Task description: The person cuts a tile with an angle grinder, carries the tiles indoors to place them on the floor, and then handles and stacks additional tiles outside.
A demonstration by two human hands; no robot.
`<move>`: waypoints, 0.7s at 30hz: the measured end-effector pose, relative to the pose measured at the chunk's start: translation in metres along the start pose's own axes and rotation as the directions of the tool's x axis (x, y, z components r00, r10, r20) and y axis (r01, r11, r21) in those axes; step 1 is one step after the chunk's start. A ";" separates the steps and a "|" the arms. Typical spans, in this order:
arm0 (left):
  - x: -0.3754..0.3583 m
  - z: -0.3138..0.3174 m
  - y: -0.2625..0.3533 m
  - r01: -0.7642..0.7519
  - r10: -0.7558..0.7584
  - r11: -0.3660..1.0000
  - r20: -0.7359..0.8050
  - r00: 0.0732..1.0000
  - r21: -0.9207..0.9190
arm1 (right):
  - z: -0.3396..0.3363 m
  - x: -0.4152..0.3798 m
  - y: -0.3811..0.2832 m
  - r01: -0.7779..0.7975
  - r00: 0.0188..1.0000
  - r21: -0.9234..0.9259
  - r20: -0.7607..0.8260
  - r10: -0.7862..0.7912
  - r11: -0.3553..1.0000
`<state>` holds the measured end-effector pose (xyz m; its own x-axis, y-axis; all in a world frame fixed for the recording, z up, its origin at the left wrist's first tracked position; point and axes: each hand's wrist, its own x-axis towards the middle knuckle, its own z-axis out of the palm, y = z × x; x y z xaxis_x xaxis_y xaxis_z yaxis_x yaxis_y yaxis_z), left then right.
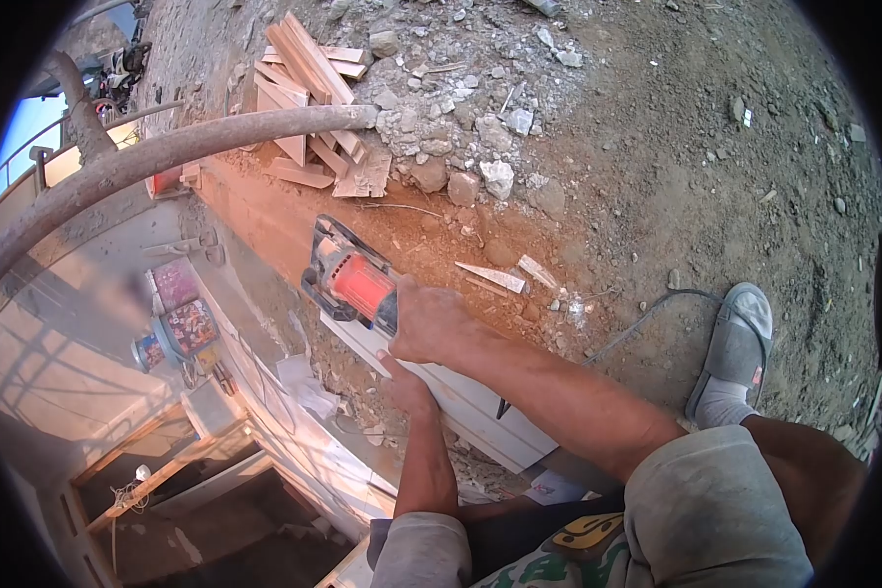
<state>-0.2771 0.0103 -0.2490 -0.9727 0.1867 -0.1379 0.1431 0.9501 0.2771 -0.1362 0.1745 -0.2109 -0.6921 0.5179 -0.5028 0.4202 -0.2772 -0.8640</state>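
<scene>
My right hand (429, 318) is closed round the rear handle of a red-and-black handheld power saw (361, 284). The saw's dark base plate sits at the far end of a long white board (485, 416); its blade is hidden from this view. Beneath the right forearm, the board runs back toward my legs. My left hand (409, 390) grips the board's left edge just behind the saw, partly covered by the right arm. A dark power cord (647, 314) trails over the ground on the right.
Cut wood pieces (309, 93) lie piled at the top beside rubble. A thick curved pole (216, 137) crosses the upper left. Thin wooden wedges (492, 275) rest on sawdust-covered soil. Left of the ledge, a lower area holds a patterned container (188, 326) and a timber frame (167, 470).
</scene>
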 end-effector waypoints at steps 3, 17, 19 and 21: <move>-0.001 -0.001 0.002 -0.002 0.002 1.000 0.009 1.000 0.015 | -0.001 -0.001 0.001 0.037 0.999 0.001 -0.033 -0.037 0.999; 0.005 0.000 -0.005 0.035 -0.035 0.999 -0.004 0.999 0.032 | -0.003 -0.011 0.004 0.025 0.999 0.007 -0.026 -0.025 1.000; 0.009 0.001 -0.008 0.035 -0.035 0.999 -0.004 0.999 0.020 | -0.002 -0.011 0.005 0.007 1.000 -0.006 -0.009 -0.007 1.000; 0.012 0.001 -0.011 0.068 -0.068 0.998 0.025 0.997 0.007 | -0.002 -0.013 0.007 -0.010 1.000 -0.017 0.008 0.010 1.000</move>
<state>-0.2903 0.0027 -0.2543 -0.9753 0.1274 -0.1805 0.0776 0.9624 0.2602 -0.1235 0.1677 -0.2102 -0.6923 0.5090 -0.5115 0.4368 -0.2687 -0.8585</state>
